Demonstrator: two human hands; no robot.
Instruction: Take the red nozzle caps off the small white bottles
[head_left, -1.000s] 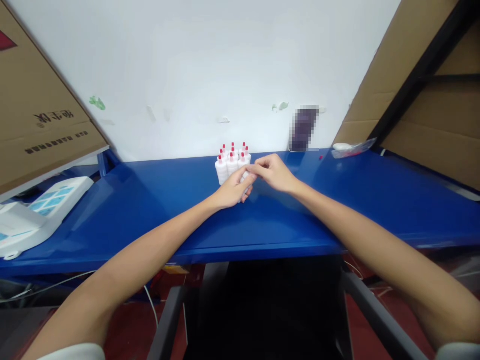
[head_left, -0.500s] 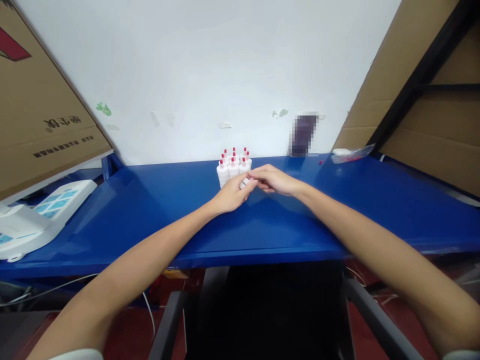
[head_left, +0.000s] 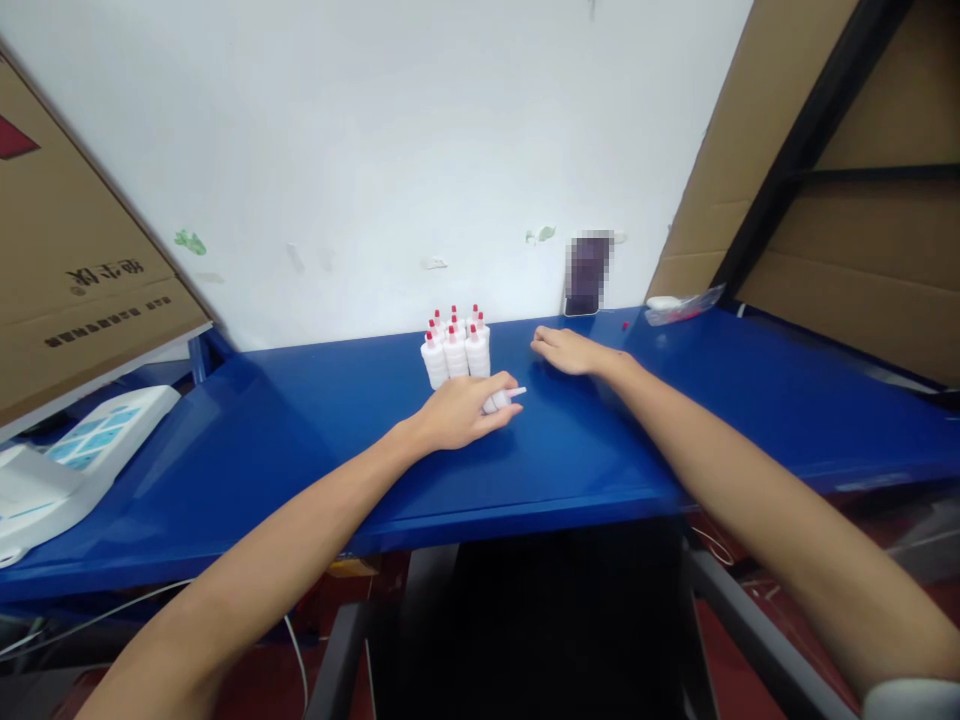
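My left hand (head_left: 465, 408) is wrapped round a white squeeze bottle (head_left: 496, 401), tilted on its side with its bare pale nozzle pointing right. No red cap shows on that nozzle. Apart from it, to the right, my right hand (head_left: 566, 350) is low over the table with fingers curled together. Whatever those fingers may hold is hidden. Just beyond my left hand, several white squeeze bottles (head_left: 454, 352) with red-capped nozzles stand upright in a tight group.
A small red cap (head_left: 625, 325) lies on the blue table (head_left: 315, 420) near a clear plastic bag (head_left: 686, 306). A phone (head_left: 583, 303), partly pixelated, leans on the wall. A white power strip (head_left: 112, 440) lies at left, by a cardboard box (head_left: 90, 220).
My hands were together at the bottle; now they are apart. My right hand has moved off to the right, and the bottle's nozzle has come into sight. The view has shifted slightly.
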